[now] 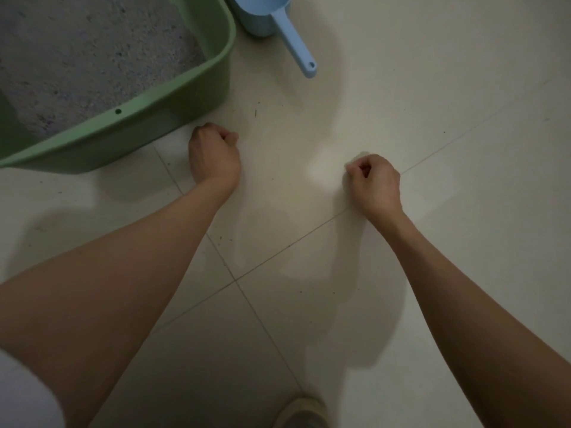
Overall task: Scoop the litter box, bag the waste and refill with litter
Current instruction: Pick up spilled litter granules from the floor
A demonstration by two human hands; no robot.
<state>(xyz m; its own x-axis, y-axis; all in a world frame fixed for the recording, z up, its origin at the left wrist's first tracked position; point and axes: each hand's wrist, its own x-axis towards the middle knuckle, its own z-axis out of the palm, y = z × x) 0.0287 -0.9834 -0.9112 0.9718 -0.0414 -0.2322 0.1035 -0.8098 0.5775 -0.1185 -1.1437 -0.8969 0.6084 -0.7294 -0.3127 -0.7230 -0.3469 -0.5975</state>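
A green litter box [173, 97] stands on the floor at the top left, filled with grey litter [77, 57]. To its right a blue scoop [295, 38] rests in a blue holder [256, 24], handle pointing toward me. My left hand [213, 152] is a closed fist just off the box's near corner. Further right, my right hand [375, 180] is also closed. A thin, almost see-through plastic bag [312, 230] appears stretched between both fists and hangs down toward me; its edges are faint.
The floor is pale tile [463, 211] with grout lines and a few dark litter specks. The toe of a light shoe [302, 412] shows at the bottom edge. A white sleeve [21, 393] is at the lower left.
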